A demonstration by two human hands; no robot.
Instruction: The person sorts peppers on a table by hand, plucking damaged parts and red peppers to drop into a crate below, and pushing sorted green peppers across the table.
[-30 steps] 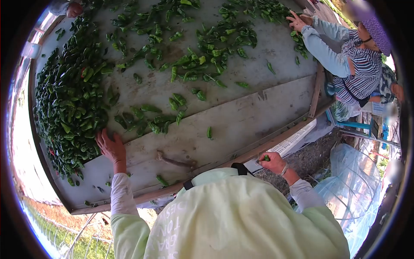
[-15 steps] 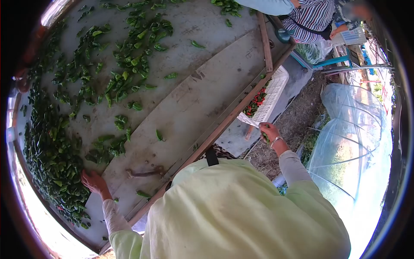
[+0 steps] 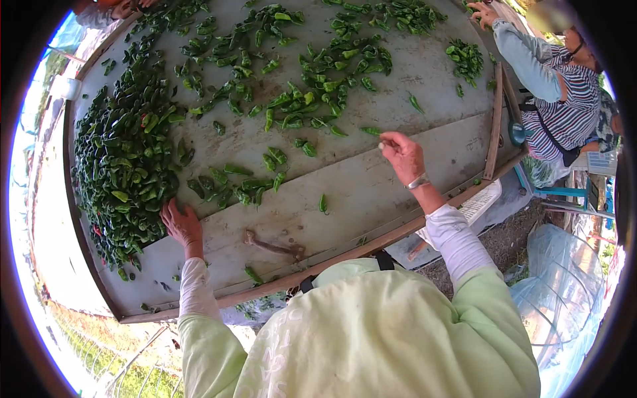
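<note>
A large heap of green peppers (image 3: 126, 172) covers the left side of the grey table (image 3: 358, 192). My left hand (image 3: 182, 227) is open at the heap's lower right edge, its fingertips touching the peppers there. Over the middle right of the table is my right hand (image 3: 403, 158), fingers partly curled and slightly apart, with no pepper visible in it. Just beyond its fingertips lies a single green pepper (image 3: 370, 131). Looser peppers (image 3: 292, 106) spread over the middle, and another lone pepper (image 3: 323, 203) lies between my hands.
Wooden edging (image 3: 358, 251) runs along the table's near side. A brown stick-like piece (image 3: 272, 246) lies near it. Partly hidden below the right edge is a white basket (image 3: 479, 204). A person in a striped top (image 3: 547, 123) stands at right; another person's hands (image 3: 123, 9) show at top left.
My right hand has moved from beside the white basket to over the table; the green it held no longer shows. The view has swung left. My left hand stays at the heap.
</note>
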